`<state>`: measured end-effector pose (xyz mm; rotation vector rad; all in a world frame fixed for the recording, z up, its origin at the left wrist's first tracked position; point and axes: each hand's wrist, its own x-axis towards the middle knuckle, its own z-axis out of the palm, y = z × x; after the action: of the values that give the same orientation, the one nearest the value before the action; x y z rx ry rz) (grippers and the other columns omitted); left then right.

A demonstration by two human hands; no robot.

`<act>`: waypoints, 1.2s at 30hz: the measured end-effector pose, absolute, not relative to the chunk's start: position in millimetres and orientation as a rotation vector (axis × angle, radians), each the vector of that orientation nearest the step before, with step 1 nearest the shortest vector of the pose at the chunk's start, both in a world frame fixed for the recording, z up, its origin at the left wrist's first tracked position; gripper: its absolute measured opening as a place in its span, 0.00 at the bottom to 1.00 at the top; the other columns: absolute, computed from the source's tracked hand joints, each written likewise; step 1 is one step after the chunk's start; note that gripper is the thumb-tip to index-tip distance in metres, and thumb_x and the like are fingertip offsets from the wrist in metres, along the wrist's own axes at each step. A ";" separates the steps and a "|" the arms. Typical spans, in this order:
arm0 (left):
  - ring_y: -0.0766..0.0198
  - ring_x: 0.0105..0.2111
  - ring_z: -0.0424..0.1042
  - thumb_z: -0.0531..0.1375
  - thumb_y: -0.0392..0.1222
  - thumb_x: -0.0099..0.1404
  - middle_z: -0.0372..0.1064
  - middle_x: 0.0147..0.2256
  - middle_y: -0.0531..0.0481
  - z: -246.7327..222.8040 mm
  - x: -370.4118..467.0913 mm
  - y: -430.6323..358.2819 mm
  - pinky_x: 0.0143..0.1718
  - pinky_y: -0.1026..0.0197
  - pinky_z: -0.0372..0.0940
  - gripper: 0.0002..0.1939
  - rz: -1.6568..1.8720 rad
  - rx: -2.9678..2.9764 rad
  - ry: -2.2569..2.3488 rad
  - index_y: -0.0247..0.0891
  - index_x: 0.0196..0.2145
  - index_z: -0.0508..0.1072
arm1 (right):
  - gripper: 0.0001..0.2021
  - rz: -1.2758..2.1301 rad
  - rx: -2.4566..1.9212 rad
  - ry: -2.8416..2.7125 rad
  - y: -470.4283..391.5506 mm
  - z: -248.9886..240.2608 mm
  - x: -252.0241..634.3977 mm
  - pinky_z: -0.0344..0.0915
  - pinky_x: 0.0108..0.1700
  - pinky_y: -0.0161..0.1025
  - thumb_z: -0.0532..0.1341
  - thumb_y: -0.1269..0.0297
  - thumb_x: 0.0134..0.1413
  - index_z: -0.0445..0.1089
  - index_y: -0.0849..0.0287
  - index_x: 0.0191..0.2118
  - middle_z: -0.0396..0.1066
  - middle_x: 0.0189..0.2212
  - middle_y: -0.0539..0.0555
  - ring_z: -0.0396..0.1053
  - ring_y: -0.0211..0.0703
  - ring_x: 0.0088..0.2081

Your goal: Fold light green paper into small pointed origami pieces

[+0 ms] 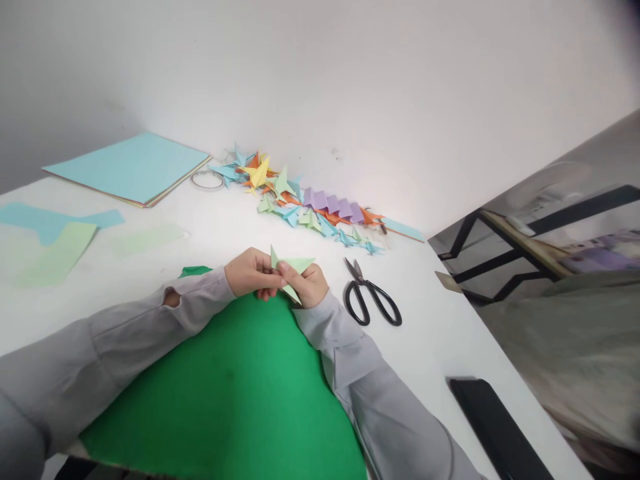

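Note:
A small pale green folded paper (299, 265) with pointed ends is held up over the far end of a green cloth or sheet (225, 393). My left hand (254, 272) pinches it from the left, fingers closed at its left edge. From the right, my right hand (306, 283) grips the same paper, thumb pressed on its front. The two hands nearly touch. Just right of my right hand lie black-handled scissors (371, 293), blades slightly apart. Beyond the hands is a row of folded paper pieces in several colours (310, 203).
Blue square sheets (133, 167) are stacked at the back left, beside a roll of clear tape (207, 180). Blue and green scraps (60, 243) lie at the left. A black flat object (495, 427) rests near the right edge of the white table (420, 347).

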<state>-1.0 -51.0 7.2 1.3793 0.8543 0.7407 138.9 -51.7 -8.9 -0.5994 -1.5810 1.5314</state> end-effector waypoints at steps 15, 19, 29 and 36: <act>0.72 0.11 0.62 0.63 0.40 0.45 0.65 0.12 0.51 10.6 1.3 -54.1 0.13 0.70 0.54 0.09 0.736 1.327 0.819 0.30 0.16 0.72 | 0.23 1.485 -0.741 -1.540 -54.5 -1.4 137.8 0.58 0.17 0.34 0.58 0.47 0.45 0.66 0.60 0.12 0.65 0.10 0.51 0.62 0.36 0.14; 0.71 0.12 0.62 0.62 0.38 0.45 0.64 0.11 0.51 8.6 0.2 -53.3 0.14 0.69 0.55 0.07 0.745 1.337 0.826 0.30 0.16 0.73 | 0.23 1.413 -0.763 -1.627 -54.3 -1.0 138.6 0.54 0.16 0.34 0.57 0.50 0.48 0.67 0.60 0.13 0.65 0.10 0.50 0.60 0.35 0.13; 0.72 0.13 0.60 0.63 0.40 0.44 0.62 0.11 0.53 10.6 0.3 -54.8 0.15 0.69 0.56 0.09 0.784 1.397 0.842 0.31 0.16 0.71 | 0.23 1.332 -0.950 -1.585 -51.2 -10.4 143.2 0.45 0.14 0.34 0.57 0.48 0.47 0.63 0.60 0.13 0.53 0.05 0.44 0.49 0.31 0.09; 0.71 0.11 0.60 0.64 0.47 0.45 0.61 0.10 0.54 10.2 4.6 -56.6 0.13 0.68 0.55 0.15 0.830 1.291 0.811 0.31 0.15 0.68 | 0.28 1.340 -1.089 -1.363 -46.2 -13.1 140.8 0.46 0.14 0.34 0.56 0.40 0.41 0.60 0.58 0.08 0.53 0.03 0.47 0.50 0.32 0.09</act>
<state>4.6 -56.6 10.2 1.2908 0.8113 0.8302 140.8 -46.2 -13.1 -1.0893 -1.3629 1.3404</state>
